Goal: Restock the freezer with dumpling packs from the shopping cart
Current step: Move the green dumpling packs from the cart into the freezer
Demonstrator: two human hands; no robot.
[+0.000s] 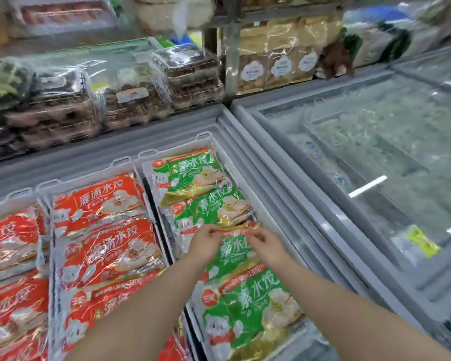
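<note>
Head view, only one. Left hand [206,243] and right hand [267,244] both reach forward into the open freezer [167,131], forearms bare. Each hand has its fingers curled and pinches the far top edge of the same green dumpling pack [235,256], left hand at that edge's left part, right hand at its right part, the two hands close together but apart.

That pack lies flat in the rightmost white basket [205,135] of the freezer, third in a row of four green packs. Far green pack [190,175] sits at the back, second green pack [214,209] overlaps it, and the held pack's top edge lies over the near end of the second one. Nearest green pack [248,308] overlaps the held pack's near end.

Red dumpling packs [99,199] fill the middle basket [121,160] just to the left, shingled the same way. More red packs [8,238] fill a third basket at the left edge.

Second freezer [284,162] stands touching on the right, its glass lid [388,157] frosted, contents blurred, one yellow-labelled item [422,242] under the glass.

Behind the freezers, stacked clear boxes [188,74] of dark goods and tan bags [279,61] stand on shelves, blurred
</note>
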